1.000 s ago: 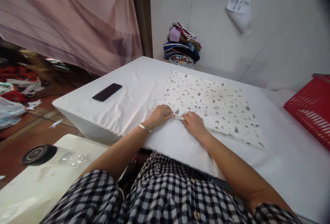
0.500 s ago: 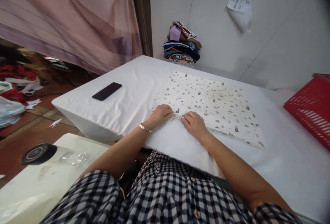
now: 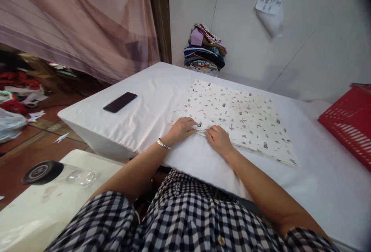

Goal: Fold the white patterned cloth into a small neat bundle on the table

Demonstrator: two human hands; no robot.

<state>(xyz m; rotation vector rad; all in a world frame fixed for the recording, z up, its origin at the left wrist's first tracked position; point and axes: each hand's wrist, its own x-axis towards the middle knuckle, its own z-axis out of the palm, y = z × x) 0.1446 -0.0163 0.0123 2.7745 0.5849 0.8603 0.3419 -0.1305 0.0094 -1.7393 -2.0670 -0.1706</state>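
Note:
A folded white cloth printed with small scattered motifs lies flat on a white-covered table. At its near edge my left hand, with a bracelet at the wrist, is closed on the layered edge. Close beside it, my right hand pinches the same edge between thumb and fingers. A short stretch of the layers shows between the two hands, slightly raised. Most of the cloth beyond them rests spread out and smooth.
A black phone lies on the table's left part. At the right stands a red plastic basket. Behind the table is a stack of folded fabrics. A clear bottle with a black cap lies on a pale surface at lower left.
My left hand's fingers have shifted slightly to the right along the cloth's edge, and the layers between the hands look less spread apart. Everything else is almost unchanged.

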